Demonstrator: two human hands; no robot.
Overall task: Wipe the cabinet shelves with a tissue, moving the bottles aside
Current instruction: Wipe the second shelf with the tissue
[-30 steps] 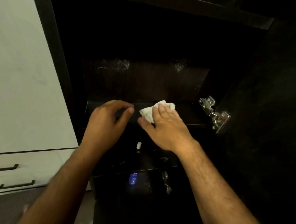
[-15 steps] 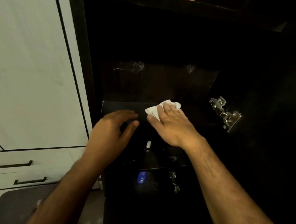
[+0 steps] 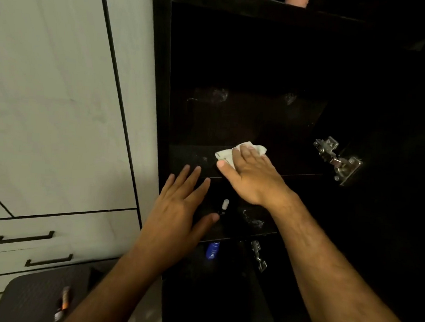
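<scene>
Tissue (image 3: 242, 151): white paper, crumpled, matt. Shelf (image 3: 293, 163): dark wood grain, dull, with pale dusty smears. Hinge (image 3: 337, 159): bright bare metal, glossy. Small blue bottle (image 3: 212, 251): smooth, looks plastic. Neighbouring cabinet door (image 3: 53, 96): pale, matt, faint wood grain.

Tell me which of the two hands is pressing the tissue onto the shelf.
The right hand: it lies flat on the white tissue on the dark shelf. The left hand is spread open below it, holding nothing.
</scene>
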